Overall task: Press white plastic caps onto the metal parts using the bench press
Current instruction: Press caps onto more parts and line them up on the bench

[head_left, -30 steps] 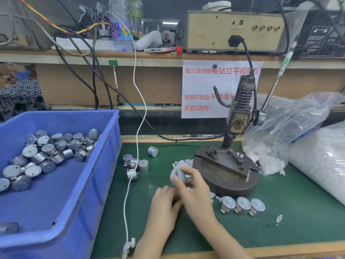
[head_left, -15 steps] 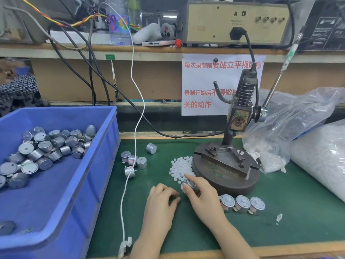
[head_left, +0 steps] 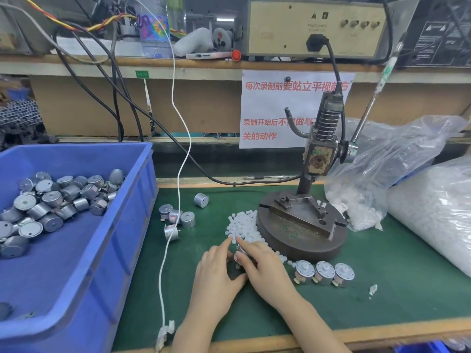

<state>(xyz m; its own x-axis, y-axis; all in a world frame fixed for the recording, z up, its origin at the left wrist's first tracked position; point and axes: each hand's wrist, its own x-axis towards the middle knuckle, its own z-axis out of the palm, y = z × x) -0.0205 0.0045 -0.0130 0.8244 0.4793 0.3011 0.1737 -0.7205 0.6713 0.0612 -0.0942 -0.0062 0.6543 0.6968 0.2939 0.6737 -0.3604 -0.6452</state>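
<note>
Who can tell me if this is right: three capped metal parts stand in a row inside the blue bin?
Not right. The head view shows the three capped metal parts in a row on the green mat, in front of the bench press base, not inside the blue bin.

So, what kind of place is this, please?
Probably a small factory assembly bench: a bench press stands on a green mat, a blue bin holds metal parts, and white caps lie beside it.
</note>
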